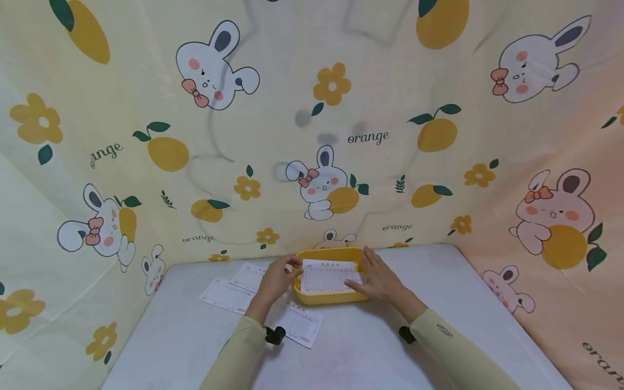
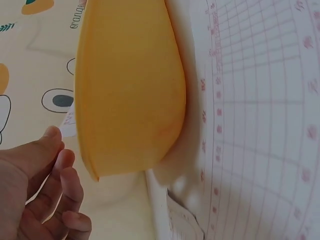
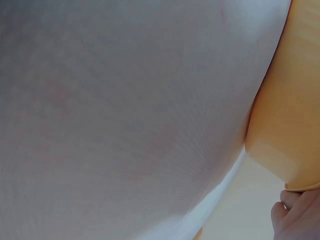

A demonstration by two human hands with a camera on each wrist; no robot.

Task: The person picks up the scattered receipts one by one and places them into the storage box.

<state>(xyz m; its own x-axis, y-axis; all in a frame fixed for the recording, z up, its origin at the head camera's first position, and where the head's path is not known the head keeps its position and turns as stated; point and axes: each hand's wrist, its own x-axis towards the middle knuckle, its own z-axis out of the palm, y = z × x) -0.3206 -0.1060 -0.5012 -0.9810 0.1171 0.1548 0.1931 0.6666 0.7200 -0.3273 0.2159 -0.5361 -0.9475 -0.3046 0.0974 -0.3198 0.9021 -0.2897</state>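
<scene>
Pinching the left edge of the printed sheet (image 1: 327, 276) between thumb and forefinger, your left hand (image 1: 277, 277) stands at the left end of the yellow basket (image 1: 331, 298), its other fingers loosely bent. From the left wrist you can see the thumb and forefinger tips together on a white corner of paper that shows just past the basket's rim. Your right hand (image 1: 382, 279) is at the opposite end, its fingers spread fairly straight along the right rim and its thumb reaching inward over the right part of the sheet; you cannot tell how firmly that thumb presses. The sheet, white with a ruled grid and a line of heading, lies face up within the basket's rim and fills most of its mouth. Outside, on the white table (image 1: 390, 352), you have more printed paper to the left of the basket: one sheet (image 1: 226, 296) farthest left, another (image 1: 248, 275) just behind it, and a third (image 1: 303, 325) in front of the basket, partly hidden by your left arm. A dark wrist camera (image 1: 275, 335) sits at your left cuff and another (image 1: 407, 335) at your right. Behind everything hangs a cream cloth (image 1: 292, 65) printed with rabbits, oranges and flowers.
</scene>
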